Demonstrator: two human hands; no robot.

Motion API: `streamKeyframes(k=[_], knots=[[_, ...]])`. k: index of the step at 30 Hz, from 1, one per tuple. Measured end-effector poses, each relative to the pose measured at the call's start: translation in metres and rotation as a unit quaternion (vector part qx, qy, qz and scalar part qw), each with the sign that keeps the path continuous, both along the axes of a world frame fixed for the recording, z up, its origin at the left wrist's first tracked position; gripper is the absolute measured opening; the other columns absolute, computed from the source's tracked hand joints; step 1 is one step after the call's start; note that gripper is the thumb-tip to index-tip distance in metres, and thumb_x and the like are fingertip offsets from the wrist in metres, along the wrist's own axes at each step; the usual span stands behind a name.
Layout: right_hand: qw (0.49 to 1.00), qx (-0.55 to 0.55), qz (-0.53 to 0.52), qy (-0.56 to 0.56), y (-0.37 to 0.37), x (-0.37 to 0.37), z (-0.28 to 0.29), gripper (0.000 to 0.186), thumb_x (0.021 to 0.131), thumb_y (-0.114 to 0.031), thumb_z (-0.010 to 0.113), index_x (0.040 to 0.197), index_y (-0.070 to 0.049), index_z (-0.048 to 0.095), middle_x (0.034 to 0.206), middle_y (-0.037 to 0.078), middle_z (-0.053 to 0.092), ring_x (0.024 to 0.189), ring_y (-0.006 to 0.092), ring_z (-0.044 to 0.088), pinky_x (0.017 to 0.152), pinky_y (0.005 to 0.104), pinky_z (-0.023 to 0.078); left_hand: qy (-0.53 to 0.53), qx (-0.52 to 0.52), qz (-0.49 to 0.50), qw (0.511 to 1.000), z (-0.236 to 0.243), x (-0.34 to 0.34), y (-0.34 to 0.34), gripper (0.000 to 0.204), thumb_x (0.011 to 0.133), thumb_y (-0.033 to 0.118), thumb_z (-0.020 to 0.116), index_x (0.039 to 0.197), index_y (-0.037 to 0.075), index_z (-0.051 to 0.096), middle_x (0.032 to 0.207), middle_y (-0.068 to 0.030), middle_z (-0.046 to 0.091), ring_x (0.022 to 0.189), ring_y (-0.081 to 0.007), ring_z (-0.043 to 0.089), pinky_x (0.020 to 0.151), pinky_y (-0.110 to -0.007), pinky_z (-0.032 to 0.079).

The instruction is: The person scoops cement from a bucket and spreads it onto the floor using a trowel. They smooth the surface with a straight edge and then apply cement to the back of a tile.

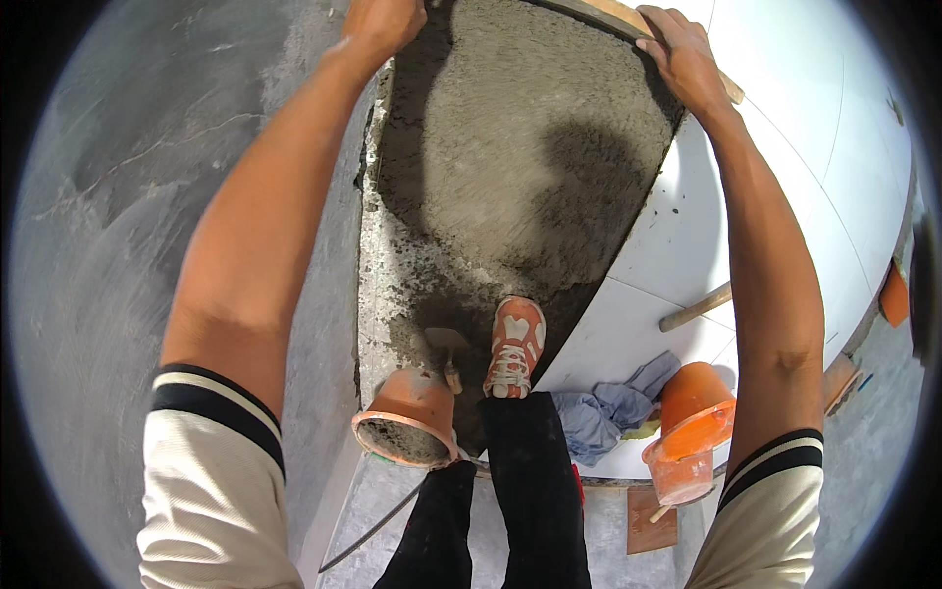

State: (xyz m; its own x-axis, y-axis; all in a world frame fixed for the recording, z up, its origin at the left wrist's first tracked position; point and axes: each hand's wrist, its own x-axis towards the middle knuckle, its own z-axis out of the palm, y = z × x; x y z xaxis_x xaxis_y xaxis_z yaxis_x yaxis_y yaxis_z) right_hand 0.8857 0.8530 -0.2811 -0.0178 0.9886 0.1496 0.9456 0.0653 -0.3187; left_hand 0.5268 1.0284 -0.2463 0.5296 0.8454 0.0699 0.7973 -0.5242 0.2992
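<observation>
My right hand [685, 57] is at the upper right, its fingers wrapped over a wooden board [616, 12] lying across the far end of a wet grey mortar bed [510, 108]. The board's light brown end [731, 88] sticks out beside this hand, over the white tiles. At the top edge, my left hand [386, 25] is by the bed's left border. Its fingers are cut off by the picture's edge, so whatever they hold is hidden. The mortar is fairly flat in the middle and rough and crumbly nearer my feet. Shadows fall across it.
A trowel [448, 342] lies beside my orange shoe [515, 339]. Nearby stands an orange bucket with mortar [404, 417]. On the white tiles [677, 231] are a wooden handle [695, 306], a blue-grey cloth [603, 412] and orange buckets [695, 407]. Grey floor [128, 245] spreads left.
</observation>
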Motion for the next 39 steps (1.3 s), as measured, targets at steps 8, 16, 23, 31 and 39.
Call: streamKeyframes(k=[8, 16, 23, 31, 39], knots=[[0.997, 0.037, -0.052, -0.044, -0.036, 0.05, 0.003, 0.054, 0.096, -0.032, 0.077, 0.147, -0.021, 0.062, 0.134, 0.007, 0.069, 0.129, 0.0358, 0.057, 0.112, 0.0506, 0.047, 0.023, -0.071, -0.148, 0.986, 0.003, 0.017, 0.031, 0.047, 0.087, 0.005, 0.079, 0.133, 0.007, 0.066, 0.12, -0.0173, 0.069, 0.119, -0.0412, 0.063, 0.104, -0.049, 0.05], [0.996, -0.046, -0.078, 0.014, -0.084, 0.067, 0.005, 0.042, 0.098, -0.029, 0.074, 0.136, -0.012, 0.068, 0.125, 0.009, 0.068, 0.118, 0.0296, 0.062, 0.104, 0.0474, 0.051, 0.087, 0.044, -0.212, 0.972, -0.016, -0.003, 0.061, 0.029, 0.103, 0.019, 0.068, 0.13, 0.012, 0.075, 0.117, -0.0127, 0.078, 0.105, -0.0297, 0.076, 0.093, -0.043, 0.059], [0.996, 0.015, -0.074, -0.05, -0.108, 0.074, 0.013, 0.039, 0.1, -0.03, 0.072, 0.133, -0.009, 0.069, 0.12, 0.01, 0.071, 0.114, 0.0322, 0.063, 0.104, 0.0455, 0.051, 0.061, 0.047, -0.229, 0.97, -0.026, -0.003, 0.048, 0.037, 0.103, 0.017, 0.068, 0.139, 0.014, 0.07, 0.134, -0.012, 0.073, 0.12, -0.031, 0.07, 0.1, -0.043, 0.057], [0.993, -0.083, -0.082, 0.01, -0.066, 0.078, 0.025, 0.037, 0.095, -0.019, 0.076, 0.127, -0.001, 0.067, 0.117, 0.019, 0.067, 0.117, 0.0383, 0.061, 0.106, 0.0478, 0.05, 0.094, 0.085, -0.231, 0.965, -0.023, 0.014, 0.065, 0.038, 0.102, 0.021, 0.07, 0.139, 0.012, 0.069, 0.134, -0.0145, 0.072, 0.125, -0.0349, 0.067, 0.105, -0.046, 0.054], [0.991, -0.108, -0.076, -0.001, -0.075, 0.073, 0.025, 0.035, 0.099, -0.022, 0.073, 0.126, -0.002, 0.067, 0.12, 0.018, 0.068, 0.117, 0.0378, 0.062, 0.105, 0.0475, 0.05, 0.089, -0.127, -0.173, 0.973, 0.013, 0.042, 0.054, 0.034, 0.092, 0.005, 0.074, 0.126, 0.001, 0.074, 0.104, -0.0169, 0.079, 0.094, -0.0298, 0.075, 0.087, -0.043, 0.057]])
